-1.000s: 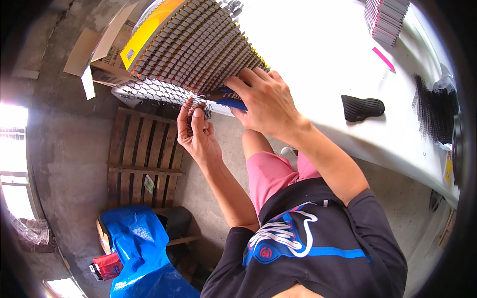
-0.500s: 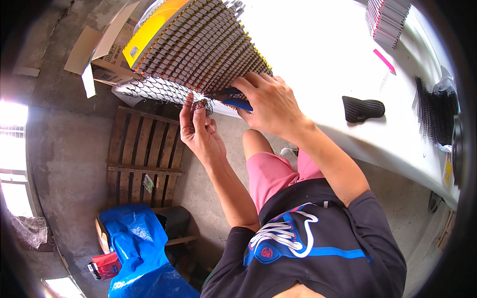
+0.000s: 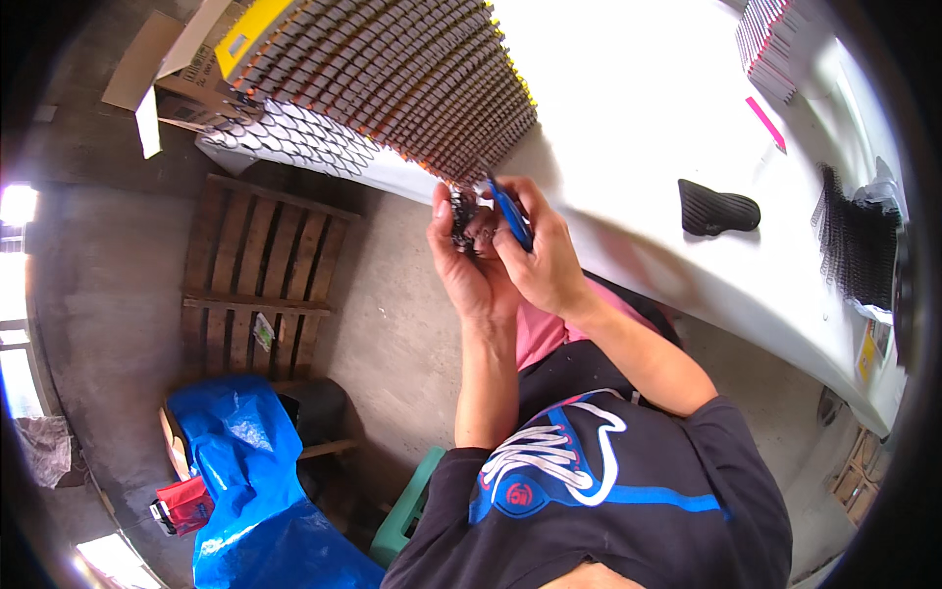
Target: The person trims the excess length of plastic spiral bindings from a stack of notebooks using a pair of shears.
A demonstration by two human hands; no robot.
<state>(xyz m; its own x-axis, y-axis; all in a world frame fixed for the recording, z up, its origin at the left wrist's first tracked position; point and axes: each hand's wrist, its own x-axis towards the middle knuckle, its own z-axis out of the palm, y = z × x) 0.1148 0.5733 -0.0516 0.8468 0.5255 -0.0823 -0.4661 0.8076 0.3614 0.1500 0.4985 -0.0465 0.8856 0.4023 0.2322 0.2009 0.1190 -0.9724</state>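
My left hand (image 3: pixel 469 267) is cupped around a small dark bundle of wire bits (image 3: pixel 461 214), held just off the front edge of the white table (image 3: pixel 638 108). My right hand (image 3: pixel 546 257) grips a blue-handled tool (image 3: pixel 510 212), its tip against that bundle. Both hands touch each other. Just above them lies a long fanned row of dark spiral-bound pads (image 3: pixel 392 69) with a yellow cover (image 3: pixel 245 29) at its far left end. What the bundle is exactly cannot be made out.
On the table lie a black ribbed object (image 3: pixel 716 211), a pink strip (image 3: pixel 765 123), black wire combs (image 3: pixel 863 245) and a stack of pads (image 3: pixel 770 34). Below are a wooden pallet (image 3: pixel 255 285), a blue plastic sack (image 3: pixel 245 471), a green stool (image 3: pixel 412 506) and cardboard (image 3: pixel 147 59).
Both hands have come off the edge of the fanned pads and drawn together in front of the table. The blue tool came along in my right hand.
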